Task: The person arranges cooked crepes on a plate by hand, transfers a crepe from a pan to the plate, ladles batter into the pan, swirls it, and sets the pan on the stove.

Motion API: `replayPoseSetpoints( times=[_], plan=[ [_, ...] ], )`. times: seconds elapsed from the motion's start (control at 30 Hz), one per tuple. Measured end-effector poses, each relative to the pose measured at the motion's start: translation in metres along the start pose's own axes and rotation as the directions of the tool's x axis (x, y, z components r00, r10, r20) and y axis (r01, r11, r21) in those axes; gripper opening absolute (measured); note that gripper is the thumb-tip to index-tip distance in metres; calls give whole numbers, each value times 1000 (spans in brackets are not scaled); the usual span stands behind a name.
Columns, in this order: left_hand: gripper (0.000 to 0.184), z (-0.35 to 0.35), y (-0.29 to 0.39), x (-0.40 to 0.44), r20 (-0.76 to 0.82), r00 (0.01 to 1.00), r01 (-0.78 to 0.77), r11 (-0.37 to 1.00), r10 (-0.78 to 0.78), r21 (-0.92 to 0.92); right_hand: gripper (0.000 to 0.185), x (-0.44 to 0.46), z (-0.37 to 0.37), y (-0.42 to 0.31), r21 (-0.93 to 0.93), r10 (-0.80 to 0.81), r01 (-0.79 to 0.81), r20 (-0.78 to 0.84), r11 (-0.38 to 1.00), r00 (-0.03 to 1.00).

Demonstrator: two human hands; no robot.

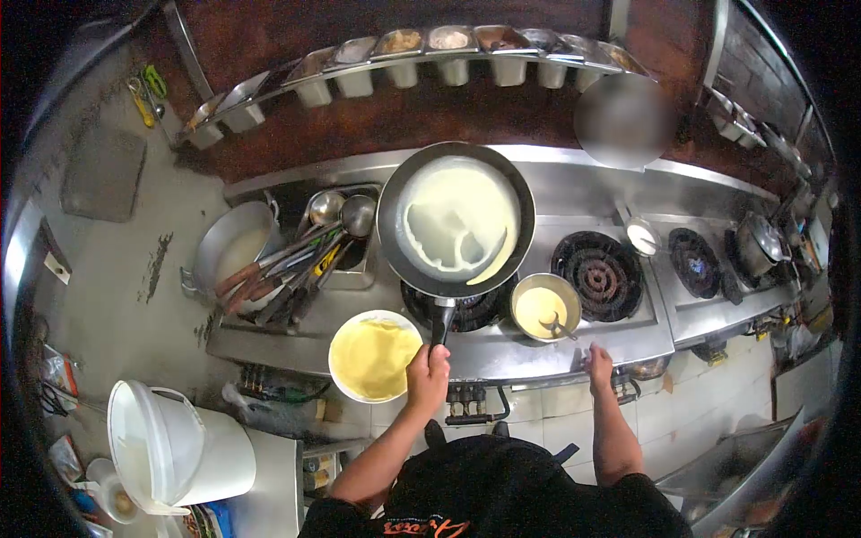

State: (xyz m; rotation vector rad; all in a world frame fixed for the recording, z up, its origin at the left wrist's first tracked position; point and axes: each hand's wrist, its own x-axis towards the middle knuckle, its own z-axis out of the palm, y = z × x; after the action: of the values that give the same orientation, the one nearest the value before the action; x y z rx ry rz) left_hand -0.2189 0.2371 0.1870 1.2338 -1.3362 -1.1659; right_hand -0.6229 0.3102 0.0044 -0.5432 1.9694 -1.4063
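My left hand (428, 378) is closed around the black handle of a frying pan (387, 220), which is raised over the stove. Pale batter (457, 211) coats the pan's bottom in an uneven layer with a thin streak at the right. Close to that hand is a white plate (335, 345) bearing thin yellow crepes (372, 359). My right hand (600, 366) hovers at the stove's front edge, fingers loosely bent and apart, with nothing visible in them. Just up and left of it, a metal bowl (517, 314) holds yellow batter and a ladle (558, 326).
Black burners (599, 278) line the steel stove. Several ladles (357, 215) lie in a metal tray left of the pan, beside a large pot (213, 242). Food containers (455, 69) stand along the back shelf. A white bucket (220, 457) is at the lower left.
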Motion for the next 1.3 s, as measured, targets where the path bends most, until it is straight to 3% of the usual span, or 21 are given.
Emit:
replayPoseSetpoints(
  times=[0.03, 0.2, 0.3, 0.4, 0.5, 0.63, 0.67, 0.77, 0.93, 1.03, 1.07, 1.13, 1.23, 1.27, 1.3],
  plan=[
    [33, 2, 4, 0, 24, 999, 47, 998, -46, -46, 36, -5, -2, 6, -46, 8, -7, 26, 999, 1000],
    [39, 5, 30, -1, 156, 955, 279, 942, -252, -184, 18, -11, -7, 30, 103, -63, 60, 25, 993, 998],
    [41, 2, 23, -3, 244, 923, 352, 910, -299, -219, 16, -3, -8, 33, 3, -66, 66, 30, 998, 997],
    [42, 1, 33, -8, 306, 858, 490, 835, -412, -250, 16, 19, -11, 62, -151, -186, 185, 7, 971, 982],
    [41, -4, 33, -11, 377, 778, 604, 764, -503, -228, 14, 0, -7, 35, -14, -85, 86, 18, 996, 996],
    [41, -19, 39, -16, 472, 664, 715, 676, -580, -176, 17, 11, -9, 47, -139, -107, 107, 10, 984, 994],
    [40, -23, 55, -16, 444, 624, 747, 658, -643, -96, 14, 6, -9, 43, -25, -78, 79, 27, 997, 997],
    [40, -39, 59, -11, 459, 550, 780, 626, -698, 17, 15, 7, -7, 48, -50, -159, 161, 31, 986, 987],
    [38, -72, 87, 1, 468, 429, 835, 537, -772, 121, 13, 17, -9, 61, -105, -146, 148, 23, 983, 989],
    [35, -93, 111, 12, 443, 380, 822, 516, -812, 242, 13, 9, -7, 55, -49, -251, 252, 29, 967, 968],
    [35, -100, 119, 17, 409, 396, 763, 542, -822, 351, 13, 10, -5, 52, 19, -147, 147, 38, 989, 988],
    [35, -102, 152, 27, 326, 429, 603, 536, -843, 592, 13, 8, -4, 48, -43, -138, 139, 29, 989, 990],
    [36, -127, 146, 37, 306, 488, 441, 534, -817, 722, 12, 8, -4, 46, -71, -119, 121, 27, 990, 993],
    [37, -132, 150, 41, 283, 494, 452, 521, -822, 724, 12, 9, -6, 47, -96, -130, 131, 26, 987, 991],
    [37, -134, 153, 39, 246, 560, 373, 506, -791, 778, 12, 10, -6, 48, -122, -140, 142, 24, 982, 990]
  ],
)
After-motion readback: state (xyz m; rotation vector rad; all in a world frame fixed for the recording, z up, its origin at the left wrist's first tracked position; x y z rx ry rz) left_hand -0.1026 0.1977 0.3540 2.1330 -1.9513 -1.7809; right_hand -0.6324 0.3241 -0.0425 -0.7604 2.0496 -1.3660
